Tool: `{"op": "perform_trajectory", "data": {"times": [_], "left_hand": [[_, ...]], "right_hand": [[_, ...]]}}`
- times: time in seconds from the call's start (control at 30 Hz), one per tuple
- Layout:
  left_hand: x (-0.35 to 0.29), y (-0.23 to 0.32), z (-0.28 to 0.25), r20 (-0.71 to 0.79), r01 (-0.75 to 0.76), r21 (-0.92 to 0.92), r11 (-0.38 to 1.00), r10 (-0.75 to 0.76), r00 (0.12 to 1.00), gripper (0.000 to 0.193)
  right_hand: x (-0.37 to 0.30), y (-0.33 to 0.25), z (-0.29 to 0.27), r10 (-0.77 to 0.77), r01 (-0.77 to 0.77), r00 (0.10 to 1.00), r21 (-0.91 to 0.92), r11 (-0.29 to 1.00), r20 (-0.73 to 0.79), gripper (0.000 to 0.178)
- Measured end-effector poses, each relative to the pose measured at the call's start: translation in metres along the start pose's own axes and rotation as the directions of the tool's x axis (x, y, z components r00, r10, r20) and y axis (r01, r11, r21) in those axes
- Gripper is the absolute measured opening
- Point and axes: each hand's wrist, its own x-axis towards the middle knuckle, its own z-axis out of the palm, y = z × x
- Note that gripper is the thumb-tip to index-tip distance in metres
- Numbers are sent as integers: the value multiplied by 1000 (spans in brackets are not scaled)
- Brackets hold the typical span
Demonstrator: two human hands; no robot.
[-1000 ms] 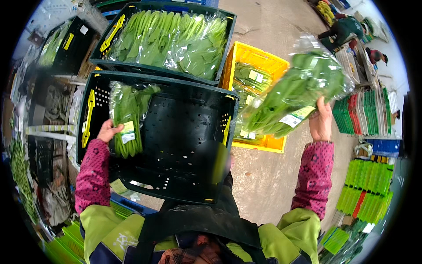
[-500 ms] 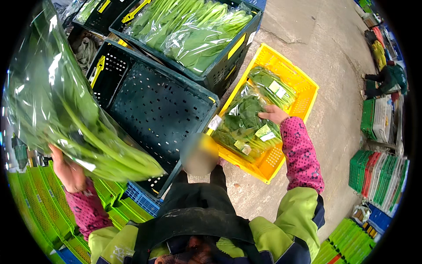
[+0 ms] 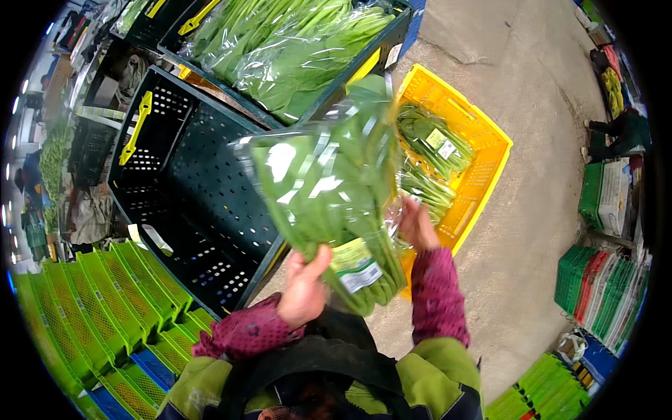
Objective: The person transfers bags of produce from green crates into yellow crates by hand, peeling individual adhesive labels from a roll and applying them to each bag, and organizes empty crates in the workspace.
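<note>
My left hand (image 3: pixel 304 290) grips a clear bag of leafy greens (image 3: pixel 315 189) near its stem end, thumb over the front beside a pale label. The bag is tilted in front of me, between the dark crate and the yellow one. Closed fingers of my right hand (image 3: pixel 420 227) pinch clear plastic at the right side of this bag, over the yellow crate (image 3: pixel 483 168). That plastic looks like a second bag of greens, mostly hidden behind the first. Inside the yellow crate lie labelled bags of greens (image 3: pixel 437 143), stems toward the lower right.
Left of the held bag stands a dark green crate (image 3: pixel 210 154) with a yellow handle and bare perforated floor. Behind it, another dark crate (image 3: pixel 388 59) is full of bagged greens. Bright green crates (image 3: pixel 91 301) are at lower left; stacked folded crates (image 3: pixel 595 287) and a bending person (image 3: pixel 623 136) at right.
My left hand has brought its bag of greens from the far left to the middle. My right hand has shifted left and nearer, and the leafy bag it touched no longer shows in the yellow crate.
</note>
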Motion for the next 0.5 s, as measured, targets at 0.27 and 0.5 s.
{"op": "perform_trajectory", "data": {"times": [0.27, 0.5], "left_hand": [[124, -109, 43, 53, 240, -184, 953, -234, 971, 38], [228, -169, 67, -43, 261, 60, 964, -258, 965, 40]], "right_hand": [[-118, 38, -1, -2, 228, 868, 396, 889, -497, 72], [-44, -59, -92, -2, 255, 592, 184, 949, -806, 56]]}}
